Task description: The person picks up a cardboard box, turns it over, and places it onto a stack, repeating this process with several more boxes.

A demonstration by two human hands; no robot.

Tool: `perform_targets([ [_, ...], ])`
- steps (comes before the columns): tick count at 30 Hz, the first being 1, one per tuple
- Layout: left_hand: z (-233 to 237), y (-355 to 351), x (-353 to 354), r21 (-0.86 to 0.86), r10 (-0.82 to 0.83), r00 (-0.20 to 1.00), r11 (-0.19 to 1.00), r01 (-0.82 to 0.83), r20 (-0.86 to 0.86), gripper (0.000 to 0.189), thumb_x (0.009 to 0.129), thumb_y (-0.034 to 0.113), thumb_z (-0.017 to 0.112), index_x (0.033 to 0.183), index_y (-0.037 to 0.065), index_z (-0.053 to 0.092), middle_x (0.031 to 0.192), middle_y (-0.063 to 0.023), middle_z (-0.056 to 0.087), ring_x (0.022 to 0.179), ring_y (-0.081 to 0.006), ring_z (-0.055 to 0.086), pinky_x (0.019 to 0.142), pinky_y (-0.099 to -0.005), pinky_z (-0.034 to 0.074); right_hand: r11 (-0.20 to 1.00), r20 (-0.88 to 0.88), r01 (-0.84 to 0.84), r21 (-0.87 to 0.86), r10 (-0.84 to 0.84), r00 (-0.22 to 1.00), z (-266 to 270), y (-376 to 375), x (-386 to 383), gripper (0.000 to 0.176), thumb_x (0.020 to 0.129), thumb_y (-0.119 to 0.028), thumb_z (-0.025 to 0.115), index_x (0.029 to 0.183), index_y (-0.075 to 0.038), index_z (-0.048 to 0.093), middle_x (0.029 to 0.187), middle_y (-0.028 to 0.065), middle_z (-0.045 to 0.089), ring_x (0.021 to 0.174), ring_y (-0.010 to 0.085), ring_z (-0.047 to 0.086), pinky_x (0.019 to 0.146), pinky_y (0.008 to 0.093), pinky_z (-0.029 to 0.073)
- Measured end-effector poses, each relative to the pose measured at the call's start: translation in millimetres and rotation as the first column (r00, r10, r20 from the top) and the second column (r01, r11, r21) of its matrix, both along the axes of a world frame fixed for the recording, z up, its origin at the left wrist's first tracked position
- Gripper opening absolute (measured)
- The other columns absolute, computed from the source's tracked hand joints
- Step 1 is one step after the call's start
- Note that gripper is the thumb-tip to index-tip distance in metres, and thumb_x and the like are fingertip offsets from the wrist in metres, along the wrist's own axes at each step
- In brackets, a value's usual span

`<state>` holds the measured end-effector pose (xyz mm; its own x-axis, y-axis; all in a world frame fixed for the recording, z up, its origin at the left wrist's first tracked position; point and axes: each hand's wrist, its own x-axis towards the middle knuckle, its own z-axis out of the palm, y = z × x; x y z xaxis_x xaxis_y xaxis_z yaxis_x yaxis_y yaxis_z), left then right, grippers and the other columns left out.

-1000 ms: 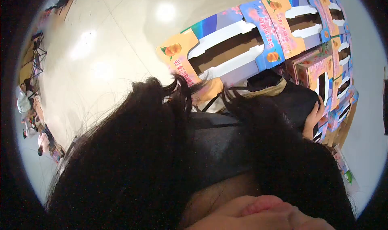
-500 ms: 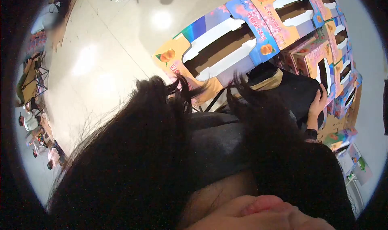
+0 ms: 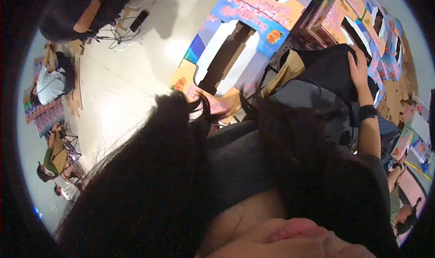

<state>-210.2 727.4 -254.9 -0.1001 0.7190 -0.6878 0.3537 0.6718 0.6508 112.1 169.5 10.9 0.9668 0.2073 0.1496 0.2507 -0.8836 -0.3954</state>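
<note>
My right hand [image 3: 359, 70] lies flat on the black cloth [image 3: 328, 67] over my leg, its fingers stretched out and apart. It holds nothing. A black band [image 3: 367, 112] circles that wrist. Close by, a pink-and-orange carton [image 3: 335, 20] stands just past my knee. In front of me is a printed cardboard fruit box [image 3: 265, 20], blue and yellow with peach pictures and a long cut-out in its top. A tan strip of material [image 3: 287, 72] lies beside my leg. My left hand does not show; hair covers much of the middle.
More printed boxes [image 3: 385, 45] are stacked to the right. Black cables [image 3: 120, 33] lie on the pale floor [image 3: 131, 72]. Several people sit at the left, one in a white top [image 3: 52, 83]. Another person's arm [image 3: 395, 178] shows at the lower right.
My view has turned, so the boxes sit further up and more upright. More of my right forearm shows, with the hand still on my leg. Other people and cables have come into view.
</note>
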Motion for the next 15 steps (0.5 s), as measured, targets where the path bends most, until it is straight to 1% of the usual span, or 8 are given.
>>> perform_targets([
  [2, 11, 6, -7, 0.021, 0.001, 1.000, 1.000, 0.000, -0.005, 0.090, 0.087, 0.056, 0.054, 0.142, -0.009, 0.024, 0.144, -0.0303, 0.031, 0.133, -0.0383, 0.036, 0.110, -0.0422, 0.029, 0.999, -0.072, -0.048, -0.017, 0.047, 0.996, 4, -10, 0, 0.040, 0.091, -0.023, 0.059, 0.124, -0.002, 0.054, 0.126, 0.0179, 0.055, 0.121, 0.0311, 0.049, 0.105, 0.0362, 0.034],
  [5, 31, 14, -19, 0.067, 0.006, 1.000, 0.998, -0.005, -0.015, 0.091, 0.087, 0.057, 0.054, 0.142, -0.009, 0.024, 0.144, -0.0302, 0.031, 0.133, -0.0383, 0.036, 0.110, -0.0422, 0.029, 0.998, -0.214, -0.049, 0.049, 0.058, 0.975, 29, -13, -12, 0.046, 0.091, -0.027, 0.060, 0.129, -0.003, 0.050, 0.132, 0.0164, 0.051, 0.126, 0.0285, 0.047, 0.107, 0.0358, 0.032],
  [6, 39, 17, -21, 0.088, 0.004, 1.000, 0.996, -0.002, -0.020, 0.091, 0.087, 0.057, 0.054, 0.142, -0.009, 0.024, 0.144, -0.0302, 0.031, 0.133, -0.0383, 0.036, 0.110, -0.0422, 0.029, 0.999, -0.258, -0.019, 0.045, 0.030, 0.966, 35, -18, -16, 0.048, 0.090, -0.026, 0.061, 0.131, -0.004, 0.049, 0.135, 0.0152, 0.050, 0.128, 0.0266, 0.045, 0.108, 0.0355, 0.031],
  [9, 65, 24, -22, 0.161, 0.006, 1.000, 0.987, -0.001, -0.031, 0.091, 0.087, 0.057, 0.054, 0.142, -0.009, 0.024, 0.144, -0.0302, 0.031, 0.133, -0.0383, 0.036, 0.110, -0.0421, 0.029, 0.995, -0.270, -0.039, 0.090, 0.063, 0.961, 48, -39, -30, 0.047, 0.089, -0.023, 0.062, 0.131, -0.005, 0.050, 0.134, 0.0154, 0.051, 0.128, 0.0272, 0.045, 0.108, 0.0350, 0.031],
  [10, 77, 24, -20, 0.193, 0.003, 0.999, 0.981, 0.004, -0.038, 0.091, 0.087, 0.057, 0.054, 0.142, -0.009, 0.024, 0.144, -0.0302, 0.031, 0.133, -0.0383, 0.036, 0.110, -0.0421, 0.029, 0.994, -0.294, 0.018, 0.108, 0.014, 0.956, 60, -36, -41, 0.045, 0.088, -0.021, 0.062, 0.129, -0.005, 0.052, 0.130, 0.0151, 0.054, 0.123, 0.0276, 0.049, 0.106, 0.0349, 0.034],
  [13, 112, 24, -3, 0.299, -0.019, 0.998, 0.954, 0.037, -0.064, 0.091, 0.087, 0.057, 0.054, 0.142, -0.009, 0.024, 0.144, -0.0302, 0.031, 0.133, -0.0383, 0.036, 0.110, -0.0421, 0.029, 0.990, -0.237, -0.013, 0.141, 0.047, 0.970, 58, -62, -63, 0.041, 0.087, -0.018, 0.063, 0.125, -0.004, 0.054, 0.124, 0.0148, 0.058, 0.117, 0.0284, 0.053, 0.103, 0.0353, 0.037],
  [14, 122, 20, 5, 0.337, -0.029, 0.997, 0.940, 0.051, -0.069, 0.091, 0.087, 0.057, 0.054, 0.142, -0.009, 0.024, 0.144, -0.0301, 0.031, 0.133, -0.0383, 0.036, 0.110, -0.0421, 0.029, 0.993, -0.134, -0.019, 0.114, 0.034, 0.990, 55, -63, -72, 0.037, 0.085, -0.013, 0.065, 0.120, -0.004, 0.057, 0.120, 0.0153, 0.059, 0.113, 0.0286, 0.055, 0.101, 0.0359, 0.039],
  [15, 134, 17, 14, 0.376, -0.045, 0.996, 0.924, 0.072, -0.079, 0.092, 0.087, 0.057, 0.055, 0.142, -0.009, 0.024, 0.144, -0.0301, 0.031, 0.133, -0.0382, 0.036, 0.110, -0.0421, 0.029, 0.990, -0.073, -0.023, 0.139, 0.034, 0.997, 50, -67, -79, 0.034, 0.083, -0.008, 0.065, 0.116, -0.004, 0.059, 0.119, 0.0153, 0.060, 0.116, 0.0304, 0.054, 0.102, 0.0377, 0.038],
])
